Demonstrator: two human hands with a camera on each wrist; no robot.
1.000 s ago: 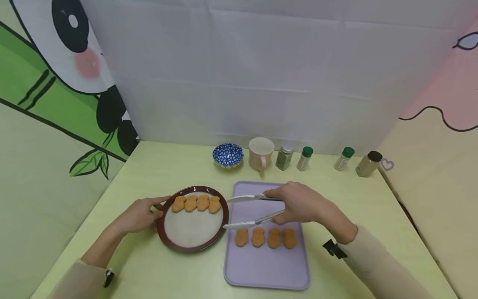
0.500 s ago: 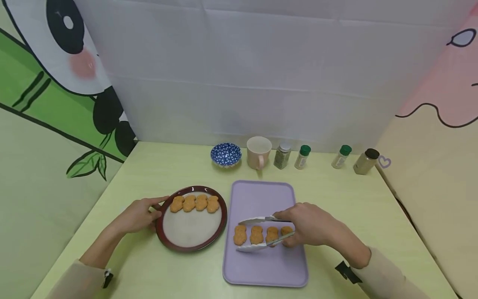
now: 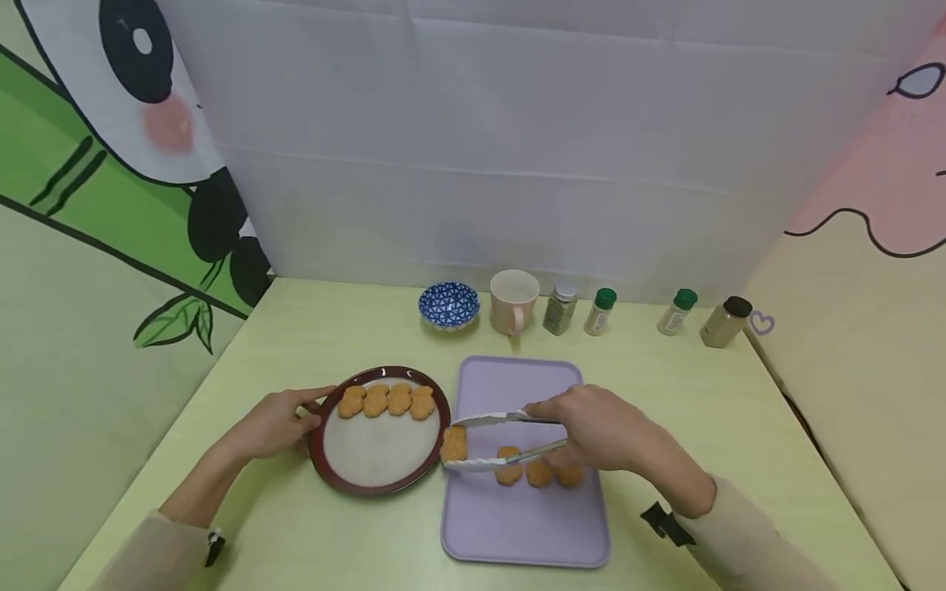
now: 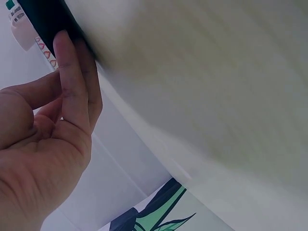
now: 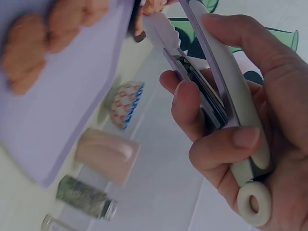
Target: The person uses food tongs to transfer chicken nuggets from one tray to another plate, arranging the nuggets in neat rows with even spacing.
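My right hand (image 3: 599,423) grips a pair of tongs (image 5: 219,82); its fingers wrap round both arms. Between the pale tong tips is one golden nugget (image 3: 454,444), over the gap where plate and tray meet. At the left, my left hand (image 3: 273,423) holds the rim of a brown-edged round plate (image 3: 319,460), with fingers (image 4: 72,82) against its dark underside in the left wrist view. A row of several nuggets (image 3: 399,400) lies along the plate's far side. More nuggets (image 3: 538,474) lie on the lilac tray (image 3: 525,525), partly hidden by the tongs and right hand.
Along the back stand a blue patterned bowl (image 3: 448,305), a pink mug (image 3: 513,304), a silver-capped jar of herbs (image 3: 560,312) and a green-capped shaker (image 3: 600,313). Farther right are another green-capped shaker (image 3: 677,313) and a black-capped jar (image 3: 726,322). A grey cloth backdrop (image 3: 473,164) rises behind.
The tongs went down over the tray, took hold of its leftmost nugget and carried it up and left to the plate's edge. The left hand and plate have stayed put.
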